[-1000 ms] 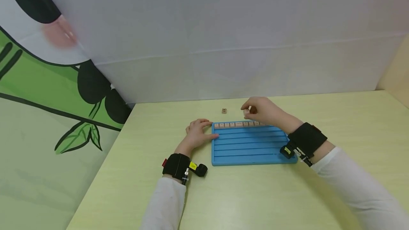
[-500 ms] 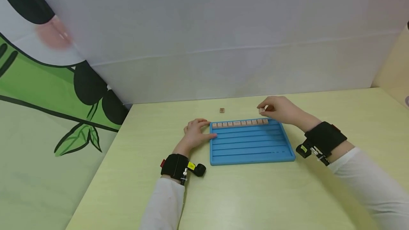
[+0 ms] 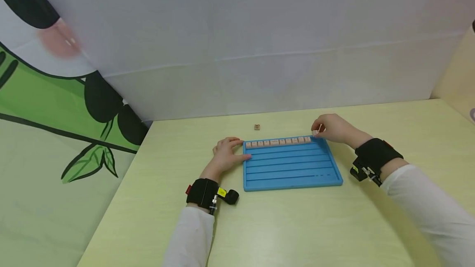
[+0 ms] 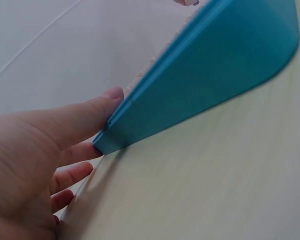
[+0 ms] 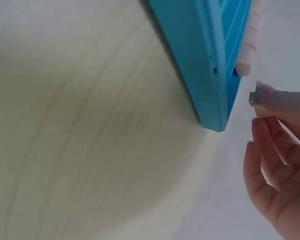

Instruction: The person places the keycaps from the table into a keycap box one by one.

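Observation:
My right hand (image 3: 335, 129) pinches a small pale tile (image 5: 259, 107) between thumb and fingertips. It is just above the far right corner of a blue ridged tray (image 3: 289, 164), near the end of the top row. In that row stand several pale tiles (image 3: 274, 142) side by side, one of them wider; their markings are too small to read. At the tray's far left corner my left hand (image 3: 226, 155) touches the edge. Its thumb (image 4: 102, 107) lies along the rim, and the index finger reaches the corner from behind. The other fingers are relaxed.
A single small brown tile (image 3: 257, 127) lies on the light wooden table (image 3: 289, 226) behind the tray. A white cloth backdrop (image 3: 259, 81) rises at the table's far edge, with a printed green cartoon at left. Both wrists wear black camera bands.
My right hand has moved right with its tile, from behind the row's middle to the tray's far right corner, and lowered slightly. My left hand stays at the tray's edge.

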Demonstrator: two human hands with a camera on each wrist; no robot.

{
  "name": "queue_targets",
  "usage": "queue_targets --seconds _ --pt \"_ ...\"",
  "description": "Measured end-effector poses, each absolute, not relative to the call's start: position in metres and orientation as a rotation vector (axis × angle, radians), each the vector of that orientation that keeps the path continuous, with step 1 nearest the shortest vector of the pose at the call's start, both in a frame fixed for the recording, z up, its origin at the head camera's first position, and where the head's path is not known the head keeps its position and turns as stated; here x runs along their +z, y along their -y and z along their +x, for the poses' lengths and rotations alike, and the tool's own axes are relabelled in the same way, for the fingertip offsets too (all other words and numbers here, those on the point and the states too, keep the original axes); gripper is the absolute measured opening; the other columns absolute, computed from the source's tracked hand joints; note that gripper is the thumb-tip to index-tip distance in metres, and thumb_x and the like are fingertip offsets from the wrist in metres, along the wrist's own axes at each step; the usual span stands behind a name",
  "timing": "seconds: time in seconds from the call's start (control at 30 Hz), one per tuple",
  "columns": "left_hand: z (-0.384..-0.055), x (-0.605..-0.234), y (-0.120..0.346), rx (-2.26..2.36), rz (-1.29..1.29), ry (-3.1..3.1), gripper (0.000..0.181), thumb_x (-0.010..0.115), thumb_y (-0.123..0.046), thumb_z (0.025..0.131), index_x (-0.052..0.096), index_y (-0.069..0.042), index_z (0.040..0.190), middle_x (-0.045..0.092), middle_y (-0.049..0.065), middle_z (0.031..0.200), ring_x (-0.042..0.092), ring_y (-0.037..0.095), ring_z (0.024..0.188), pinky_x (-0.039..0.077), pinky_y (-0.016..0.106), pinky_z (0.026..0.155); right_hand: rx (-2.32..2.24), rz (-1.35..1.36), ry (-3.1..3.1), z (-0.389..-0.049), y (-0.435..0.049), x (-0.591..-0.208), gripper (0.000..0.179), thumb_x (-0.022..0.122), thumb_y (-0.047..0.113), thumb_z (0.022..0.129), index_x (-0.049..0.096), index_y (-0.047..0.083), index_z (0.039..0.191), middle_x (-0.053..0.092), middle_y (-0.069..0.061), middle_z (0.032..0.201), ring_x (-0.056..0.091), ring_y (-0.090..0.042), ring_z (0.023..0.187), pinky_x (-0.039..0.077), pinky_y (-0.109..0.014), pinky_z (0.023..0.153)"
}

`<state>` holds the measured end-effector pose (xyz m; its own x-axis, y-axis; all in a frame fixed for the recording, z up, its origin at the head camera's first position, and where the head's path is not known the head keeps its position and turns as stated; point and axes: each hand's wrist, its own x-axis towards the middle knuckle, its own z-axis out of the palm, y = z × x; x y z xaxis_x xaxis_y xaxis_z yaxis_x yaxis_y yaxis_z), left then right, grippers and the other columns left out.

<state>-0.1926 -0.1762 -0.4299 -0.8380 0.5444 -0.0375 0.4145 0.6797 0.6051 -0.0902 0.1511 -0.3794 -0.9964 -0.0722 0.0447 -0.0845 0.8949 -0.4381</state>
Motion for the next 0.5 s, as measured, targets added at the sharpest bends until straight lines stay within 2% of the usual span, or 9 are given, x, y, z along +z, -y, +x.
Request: queue_targets --seconds 0.17,0.5 --pt "-0.1926 -0.4305 0.1777 0.888 0.781 -2.675 0.065 0.073 -0.039 0.081 0.054 -0.009 0.135 0.040 0.012 0.143 0.024 0.036 0.135 0.013 0.054 0.107 0.685 0.116 3.079 -0.0927 -0.1517 -0.3851 0.010 0.068 0.006 0.085 0.068 0.000 0.093 0.065 -0.011 0.089 0.057 -0.024 0.081 0.051 -0.037 0.072" --pt "-0.1915 -0.4314 0.1769 0.899 0.781 -2.669 0.065 0.074 -0.039 0.081 0.054 -0.009 0.134 0.040 0.013 0.142 0.023 0.036 0.135 0.014 0.054 0.107 0.661 0.125 3.091 -0.0938 -0.1510 -0.3857 0.005 0.070 0.006 0.084 0.067 0.003 0.086 0.065 -0.009 0.085 0.056 -0.024 0.079 0.051 -0.037 0.071"
